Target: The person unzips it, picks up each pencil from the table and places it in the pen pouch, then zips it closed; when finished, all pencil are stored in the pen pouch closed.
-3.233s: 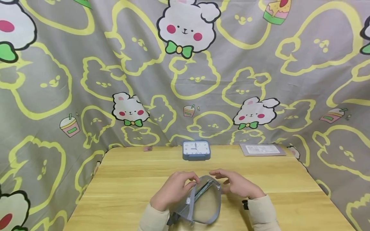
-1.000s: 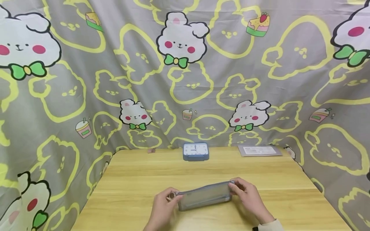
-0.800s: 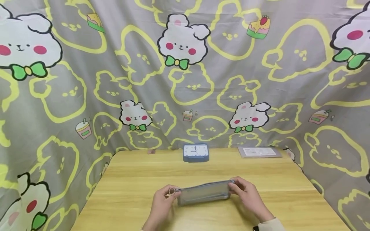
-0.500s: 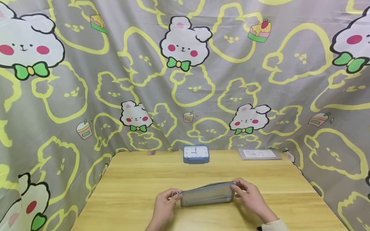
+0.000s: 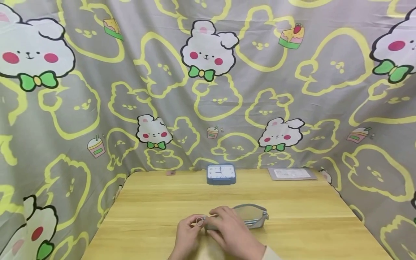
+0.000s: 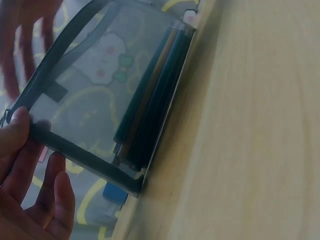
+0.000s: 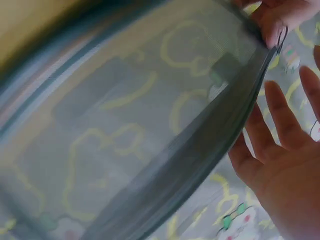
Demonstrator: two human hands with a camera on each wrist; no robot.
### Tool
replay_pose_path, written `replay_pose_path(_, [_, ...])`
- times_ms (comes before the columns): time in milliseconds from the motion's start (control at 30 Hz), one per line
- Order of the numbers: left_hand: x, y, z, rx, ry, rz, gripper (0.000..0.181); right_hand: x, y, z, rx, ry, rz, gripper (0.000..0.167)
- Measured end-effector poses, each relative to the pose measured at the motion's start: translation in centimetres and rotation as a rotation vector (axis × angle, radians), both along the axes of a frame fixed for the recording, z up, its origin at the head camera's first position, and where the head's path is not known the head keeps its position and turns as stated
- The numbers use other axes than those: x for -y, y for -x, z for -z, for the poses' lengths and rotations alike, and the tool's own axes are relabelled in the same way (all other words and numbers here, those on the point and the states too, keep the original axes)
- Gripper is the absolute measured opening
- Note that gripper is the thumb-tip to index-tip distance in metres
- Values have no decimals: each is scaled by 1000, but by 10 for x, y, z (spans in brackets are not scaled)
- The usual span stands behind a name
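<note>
A grey see-through zip pencil case [image 5: 249,211] stands on the table with its top gaping. Several pencils or pens [image 6: 152,102] lie along its bottom. My left hand [image 5: 186,234] pinches the case's left upper corner between thumb and fingers, beside the zip's ring pull [image 5: 196,221]. Over the case's left half is my right hand [image 5: 234,233], which hides that part in the head view. In the right wrist view the right hand [image 7: 285,155] has its fingers spread along the zip edge, gripping nothing.
A blue clock [image 5: 221,174] stands at the back middle of the wooden table [image 5: 156,195]. A flat grey packet with a white label [image 5: 291,173] lies at the back right, and a small pinkish piece [image 5: 170,173] at the back left. A patterned curtain [image 5: 221,108] surrounds the table.
The right hand has let go of the case's right end and moved left toward the left hand. The zip top now gapes wider. The left hand keeps its pinch on the left corner.
</note>
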State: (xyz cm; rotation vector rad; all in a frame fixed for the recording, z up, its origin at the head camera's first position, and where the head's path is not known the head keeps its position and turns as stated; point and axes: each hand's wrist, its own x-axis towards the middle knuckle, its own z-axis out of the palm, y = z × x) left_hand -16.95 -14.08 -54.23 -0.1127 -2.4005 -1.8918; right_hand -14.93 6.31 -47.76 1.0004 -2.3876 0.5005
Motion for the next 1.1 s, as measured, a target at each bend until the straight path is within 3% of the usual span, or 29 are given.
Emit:
replay_pose_path(200, [-5, -2, 1, 7, -43, 5, 15, 12, 9, -5, -16, -68, -17, 9])
replay_pose_path(467, [-6, 1, -7, -25, -70, 41, 17, 11, 18, -18, -49, -94, 7, 13])
replay_pose_path(633, [-5, -1, -7, -16, -48, 26, 18, 17, 19, -22, -50, -147, -16, 15])
replay_pose_path(1100, [-1, -9, -1, 16, -48, -3, 13, 33, 21, -16, -84, -197, -32, 4])
